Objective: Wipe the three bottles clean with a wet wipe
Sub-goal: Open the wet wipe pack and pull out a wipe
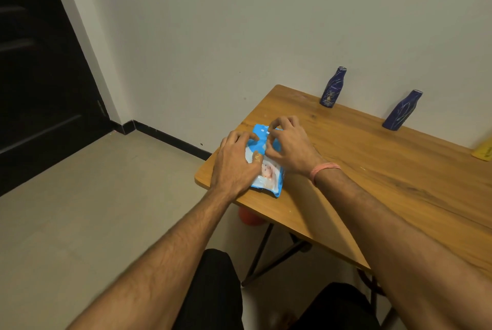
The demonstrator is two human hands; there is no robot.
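Observation:
A blue wet-wipe pack (269, 175) lies flat near the left corner of the wooden table (372, 159). My left hand (237, 162) presses down on the pack's left side, fingers spread over it. My right hand (287, 143) is on the pack's upper part, its fingertips curled and pinching at the flap in the middle. Two dark blue bottles stand upright along the wall: one (332, 87) further left, the other (402, 110) to its right. A yellow object (483, 150), cut off by the right frame edge, stands further along the wall.
The table stands against a white wall, its left corner jutting over a tiled floor. An orange ball (250, 219) lies under the table beside its black metal legs (266, 258). A dark door (40, 77) is at the left. My knees show below.

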